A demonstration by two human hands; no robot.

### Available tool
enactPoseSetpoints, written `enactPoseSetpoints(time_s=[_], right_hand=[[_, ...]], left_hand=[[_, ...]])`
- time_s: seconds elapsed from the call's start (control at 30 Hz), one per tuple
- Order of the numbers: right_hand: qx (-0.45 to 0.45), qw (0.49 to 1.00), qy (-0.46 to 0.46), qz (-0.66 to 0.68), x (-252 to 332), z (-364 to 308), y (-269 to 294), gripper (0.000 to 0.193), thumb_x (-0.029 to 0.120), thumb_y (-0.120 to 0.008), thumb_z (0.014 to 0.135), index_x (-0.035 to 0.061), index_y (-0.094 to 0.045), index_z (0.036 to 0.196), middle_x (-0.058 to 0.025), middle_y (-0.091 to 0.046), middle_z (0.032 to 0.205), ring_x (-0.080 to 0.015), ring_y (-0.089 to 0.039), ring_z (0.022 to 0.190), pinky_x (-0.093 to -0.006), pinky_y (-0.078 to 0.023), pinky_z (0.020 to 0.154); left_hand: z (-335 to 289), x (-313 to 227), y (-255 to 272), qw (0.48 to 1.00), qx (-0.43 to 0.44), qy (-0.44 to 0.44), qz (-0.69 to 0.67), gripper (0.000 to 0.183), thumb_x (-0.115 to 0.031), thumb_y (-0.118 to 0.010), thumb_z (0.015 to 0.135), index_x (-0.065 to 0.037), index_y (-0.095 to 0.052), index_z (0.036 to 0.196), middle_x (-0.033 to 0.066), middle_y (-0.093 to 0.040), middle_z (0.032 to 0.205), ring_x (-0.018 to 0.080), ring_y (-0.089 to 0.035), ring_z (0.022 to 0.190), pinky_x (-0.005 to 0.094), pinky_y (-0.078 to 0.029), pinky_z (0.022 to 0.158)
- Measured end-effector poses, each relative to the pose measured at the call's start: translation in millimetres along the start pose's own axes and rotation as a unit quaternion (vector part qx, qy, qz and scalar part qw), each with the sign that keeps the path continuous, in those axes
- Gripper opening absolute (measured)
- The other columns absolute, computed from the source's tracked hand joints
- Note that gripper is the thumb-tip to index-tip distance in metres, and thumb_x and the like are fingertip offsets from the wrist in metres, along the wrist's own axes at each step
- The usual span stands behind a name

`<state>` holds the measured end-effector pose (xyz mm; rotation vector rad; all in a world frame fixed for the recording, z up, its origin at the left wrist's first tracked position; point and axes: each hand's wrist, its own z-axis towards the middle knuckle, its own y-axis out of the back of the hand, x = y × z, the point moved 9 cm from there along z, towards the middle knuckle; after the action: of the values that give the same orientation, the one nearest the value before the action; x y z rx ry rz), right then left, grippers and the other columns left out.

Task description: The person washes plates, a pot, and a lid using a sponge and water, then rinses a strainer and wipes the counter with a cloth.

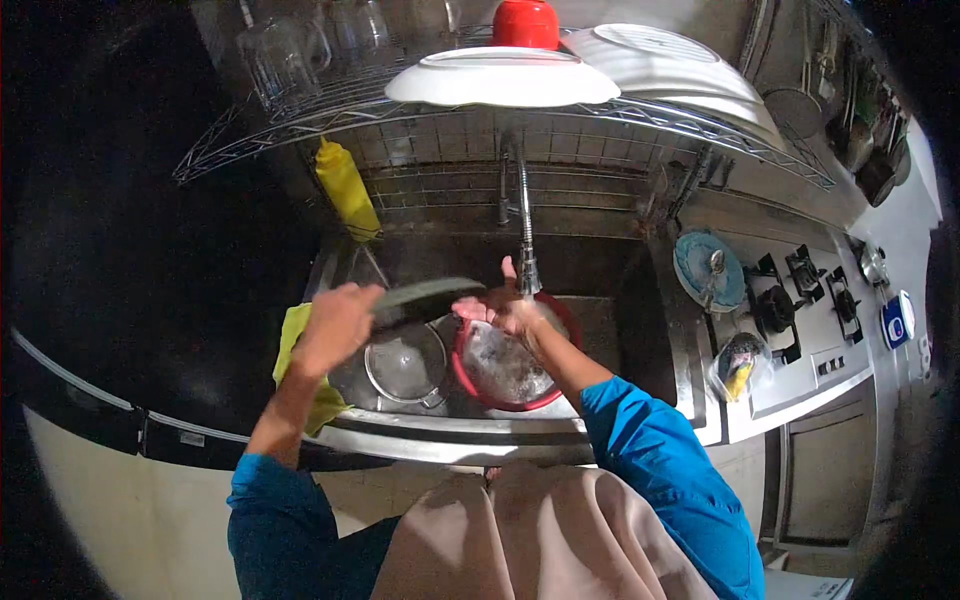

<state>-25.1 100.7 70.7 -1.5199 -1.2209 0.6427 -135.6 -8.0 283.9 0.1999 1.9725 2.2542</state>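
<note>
While leaning over the steel sink (pixel 455 427) and red basin (pixel 525 406), holds a blurred grey-green blade (pixel 425 293) above the sink in clenched left hand (pixel 338 325). Spreads right hand (pixel 512 314) above the basin, near the blade's far end; cannot tell whether touching

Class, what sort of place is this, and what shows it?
Most likely a kitchen: a faucet hangs over a sink, a gas stove sits at right, and a wire rack holds white dishes.
</note>
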Motion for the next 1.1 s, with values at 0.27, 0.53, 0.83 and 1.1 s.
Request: enactPoseSetpoints(time_s=[0.27, 0.53, 0.83, 1.1], right_hand=[[-0.179, 0.954, 0.207, -0.126, 48, -50, 72, 0.019, 0.013, -0.055, 0.067, 0.0004, -0.055, 0.080, -0.0124, -0.056, 0.075, -0.0231, -0.057, 0.066, -0.0362, -0.048, 0.060], [-0.287, 0.830, 0.402, -0.258, 85, -205, 37, 0.023, 0.009, -0.054, 0.068, 0.0006, -0.054, 0.089, -0.0096, -0.055, 0.087, -0.0201, -0.054, 0.078, -0.0336, -0.046, 0.069], [-0.153, 0.887, 0.423, -0.104, 63, -203, 61, 0.039, 0.003, -0.051, 0.069, 0.0042, -0.047, 0.108, -0.0075, -0.053, 0.101, -0.0192, -0.053, 0.089, -0.0308, -0.044, 0.078], [-0.120, 0.865, 0.481, -0.076, 86, -240, 56, 0.044, 0.000, -0.048, 0.069, 0.0027, -0.042, 0.113, -0.0095, -0.051, 0.106, -0.0239, -0.051, 0.095, -0.0370, -0.041, 0.085]], left_hand=[[-39, -98, -60, 0.976, -0.045, -0.215, 0.000, 0.048, -0.017, -0.050, 0.075, -0.005, -0.038, 0.120, 0.0142, -0.037, 0.125, 0.0246, -0.037, 0.115, 0.0348, -0.030, 0.095], [25, -118, -173, 0.949, 0.093, -0.190, -0.232, 0.064, -0.050, -0.028, 0.084, -0.011, -0.014, 0.133, 0.0094, -0.015, 0.137, 0.0256, -0.014, 0.126, 0.0454, -0.006, 0.102], [151, -222, -161, 0.970, -0.031, -0.131, -0.201, 0.049, -0.030, -0.035, 0.085, -0.002, -0.030, 0.125, 0.0197, -0.024, 0.131, 0.0295, -0.019, 0.124, 0.0441, -0.015, 0.099], [22, -222, -124, 0.950, -0.074, -0.276, -0.124, 0.048, -0.026, -0.045, 0.079, -0.012, -0.037, 0.123, 0.0147, -0.030, 0.130, 0.0286, -0.028, 0.120, 0.0456, -0.021, 0.096]])
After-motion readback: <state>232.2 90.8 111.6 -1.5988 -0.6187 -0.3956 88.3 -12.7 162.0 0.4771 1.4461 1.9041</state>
